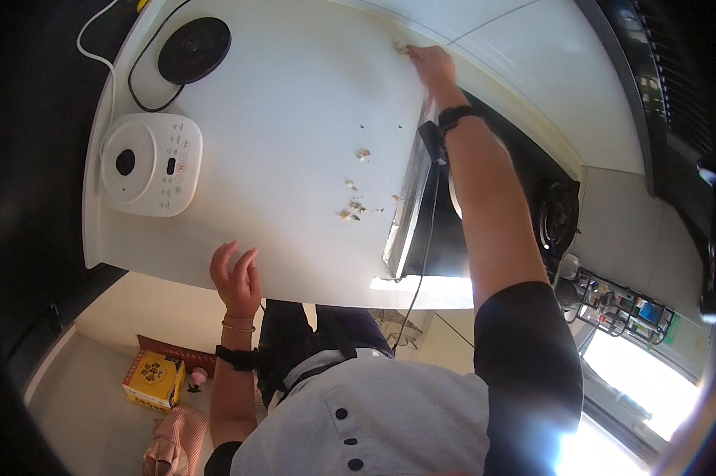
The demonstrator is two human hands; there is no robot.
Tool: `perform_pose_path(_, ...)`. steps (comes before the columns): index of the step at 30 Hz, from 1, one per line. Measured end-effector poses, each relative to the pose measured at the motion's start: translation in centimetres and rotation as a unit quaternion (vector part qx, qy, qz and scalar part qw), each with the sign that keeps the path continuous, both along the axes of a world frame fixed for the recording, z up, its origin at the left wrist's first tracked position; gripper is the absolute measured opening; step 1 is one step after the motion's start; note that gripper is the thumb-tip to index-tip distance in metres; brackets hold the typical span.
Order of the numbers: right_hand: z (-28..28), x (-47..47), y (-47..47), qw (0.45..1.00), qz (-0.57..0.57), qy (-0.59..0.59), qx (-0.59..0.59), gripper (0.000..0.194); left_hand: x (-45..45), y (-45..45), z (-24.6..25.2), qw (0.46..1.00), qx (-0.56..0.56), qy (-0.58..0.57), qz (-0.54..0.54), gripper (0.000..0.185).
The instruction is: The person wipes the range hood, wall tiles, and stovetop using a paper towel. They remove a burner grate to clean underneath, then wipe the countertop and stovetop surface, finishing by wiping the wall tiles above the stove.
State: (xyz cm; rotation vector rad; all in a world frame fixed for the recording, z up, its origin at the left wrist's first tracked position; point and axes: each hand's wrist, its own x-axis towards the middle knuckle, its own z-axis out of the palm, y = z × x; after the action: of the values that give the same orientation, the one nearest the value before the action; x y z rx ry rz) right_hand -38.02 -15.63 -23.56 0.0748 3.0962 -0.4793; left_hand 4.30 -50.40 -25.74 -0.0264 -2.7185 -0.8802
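Observation:
My right hand (pixel 434 65) reaches to the far edge of a white countertop (pixel 286 143), close to the wall. Its fingertips meet at a small pale, brownish clump of scraps (pixel 400 45); whether they grip it is too small to tell. Nearer to me lie loose brown and whitish crumbs (pixel 353 209), with another bit of debris (pixel 364 154) beyond them and two dark specks farther off. My left hand (pixel 237 279) is at the counter's front edge, fingers apart and slightly curled, with nothing in it.
On the left sit a white appliance base (pixel 182 143) with a button panel and a black round plate (pixel 194 50) with a cord. A black gas hob (pixel 438 226) with a metal edge lies under my right arm. A wire rack (pixel 622 306) holds jars at right; a yellow box (pixel 154 379) stands on the floor.

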Motion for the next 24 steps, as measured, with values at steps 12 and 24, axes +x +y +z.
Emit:
perform_pose_path(12, 2.3, 21.7, -2.2, 0.932, 0.328, -0.124, -0.095, 0.033, -0.2, 0.0, 0.1, 0.998, -0.039, 0.039, -0.019, 0.025)
perform_pose_path(24, 0.6, 21.3, -1.2, 0.966, 0.256, -0.002, -0.022, 0.032, 0.1, 0.0, -0.1, 0.999, -0.026, 0.044, -0.013, 0.024)
